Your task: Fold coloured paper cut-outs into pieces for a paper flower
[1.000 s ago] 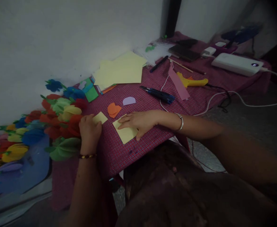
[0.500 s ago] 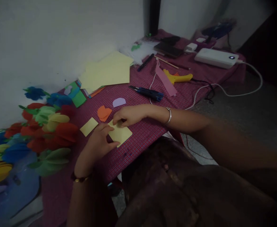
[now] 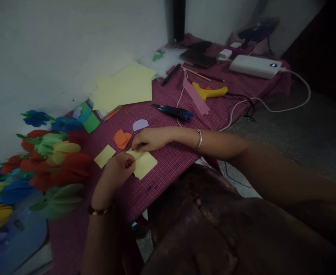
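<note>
A pale yellow paper piece point(image 3: 145, 164) lies on the red checked tablecloth point(image 3: 173, 156) near the table's front edge. My left hand point(image 3: 119, 170) pinches its left edge, fingers curled. My right hand point(image 3: 150, 139) pinches its upper edge from above, a silver bangle on that wrist. A smaller yellow square point(image 3: 104, 156) lies just left of my left hand. Orange cut shapes point(image 3: 122, 138) and a lilac half-round piece point(image 3: 140, 124) lie beyond my hands.
A stack of yellow sheets point(image 3: 123, 88) lies against the wall. A blue cutter point(image 3: 175, 111), pink strip point(image 3: 195, 96), yellow glue gun point(image 3: 210, 91), black pen point(image 3: 170, 74) and white power bank point(image 3: 255, 66) with cable sit further back. Coloured paper flowers point(image 3: 50, 156) pile at the left.
My left hand left the small yellow square and came right to grip the larger yellow piece. My right hand went from lying flat on it to pinching its top edge.
</note>
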{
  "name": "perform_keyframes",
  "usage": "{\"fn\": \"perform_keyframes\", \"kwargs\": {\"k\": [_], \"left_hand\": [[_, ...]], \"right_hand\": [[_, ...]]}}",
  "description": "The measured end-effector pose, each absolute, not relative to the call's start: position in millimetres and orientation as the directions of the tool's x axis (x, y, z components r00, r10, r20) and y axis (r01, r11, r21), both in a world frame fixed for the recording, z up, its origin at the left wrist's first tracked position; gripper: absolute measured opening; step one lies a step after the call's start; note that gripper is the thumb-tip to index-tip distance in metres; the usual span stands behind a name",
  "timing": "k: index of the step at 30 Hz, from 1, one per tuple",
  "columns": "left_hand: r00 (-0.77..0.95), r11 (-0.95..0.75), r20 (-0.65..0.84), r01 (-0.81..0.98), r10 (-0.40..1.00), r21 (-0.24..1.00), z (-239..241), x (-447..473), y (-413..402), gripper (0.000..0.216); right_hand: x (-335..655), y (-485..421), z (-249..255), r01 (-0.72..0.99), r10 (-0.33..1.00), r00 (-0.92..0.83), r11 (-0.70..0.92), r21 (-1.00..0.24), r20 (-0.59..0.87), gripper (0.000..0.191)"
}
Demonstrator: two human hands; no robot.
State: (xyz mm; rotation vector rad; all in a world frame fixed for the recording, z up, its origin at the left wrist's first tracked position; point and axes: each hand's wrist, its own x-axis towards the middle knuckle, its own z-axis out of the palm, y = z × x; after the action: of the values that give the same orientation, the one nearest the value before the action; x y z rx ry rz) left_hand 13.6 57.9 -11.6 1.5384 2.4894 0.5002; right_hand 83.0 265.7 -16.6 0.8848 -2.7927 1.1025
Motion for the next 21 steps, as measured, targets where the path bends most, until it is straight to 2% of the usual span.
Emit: {"fn": "perform_keyframes", "kwargs": {"k": [4, 8, 11, 14, 17, 19, 21], "left_hand": [[-0.433, 0.381, 0.121, 0.872, 0.893, 0.307, -13, 17, 57, 0.009], [-0.484, 0.418, 0.106, 0.83, 0.869, 0.369, -14, 18, 52, 0.008], [-0.515, 0.425, 0.125, 0.801, 0.848, 0.422, -11, 16, 47, 0.008], [-0.542, 0.408, 0.23, 0.797, 0.808, 0.445, -6, 15, 43, 0.007], [-0.544, 0.402, 0.373, 0.826, 0.751, 0.396, 0, 18, 42, 0.007], [-0.52, 0.416, 0.425, 0.852, 0.741, 0.316, 2, 23, 45, 0.008], [-0.484, 0.424, 0.432, 0.875, 0.761, 0.235, 3, 30, 49, 0.008]], "right_hand": [[82, 265, -12, -0.412, -0.303, -0.91, 0.583, -0.701, 0.283, 0.023], [81, 265, -9, -0.319, -0.049, -0.937, 0.523, -0.791, 0.345, 0.014], [81, 266, -8, -0.245, 0.051, -0.956, 0.411, -0.878, 0.29, 0.011], [84, 266, -4, -0.162, 0.042, -0.981, 0.371, -0.914, 0.191, 0.027], [87, 263, -1, -0.053, -0.076, -0.997, 0.341, -0.939, 0.028, 0.048], [88, 259, -3, 0.015, -0.149, -0.987, 0.261, -0.965, -0.055, 0.049], [87, 255, -8, 0.029, -0.208, -0.976, 0.165, -0.986, -0.064, 0.042]]}}
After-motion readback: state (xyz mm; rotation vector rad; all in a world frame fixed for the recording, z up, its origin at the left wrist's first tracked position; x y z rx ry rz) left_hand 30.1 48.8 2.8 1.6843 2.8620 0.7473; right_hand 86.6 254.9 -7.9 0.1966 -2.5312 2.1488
